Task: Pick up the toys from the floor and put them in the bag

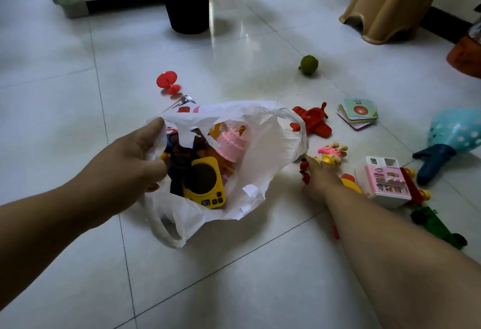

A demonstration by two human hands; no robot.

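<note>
Found white plastic bag (pixel 263 146) at centre frame, lying on tiled floor (pixel 234 263), mouth open toward the camera. Noted left grip (pixel 135 157) at centre left, clamped on the bag's left rim with bunched plastic between thumb and fingers. Recorded inside the bag: yellow toy scale (pixel 203 185), pink toy cake (pixel 230 143), and dark items not identifiable.

Located right grip (pixel 316 177) just right of the bag, down at floor level. Appears closed round a small red toy (pixel 303 170), though blur prevents confirmation.

Logged loose on the floor:
- red toy airplane (pixel 312 120) against the bag's right edge
- stack of picture cards (pixel 358 114) near the airplane, to its right
- pink toy register (pixel 385 180) just right of the right grip
- green toy vehicle (pixel 437 227) at lower right
- green spiky ball (pixel 308 65) well apart, upper right of centre
</note>
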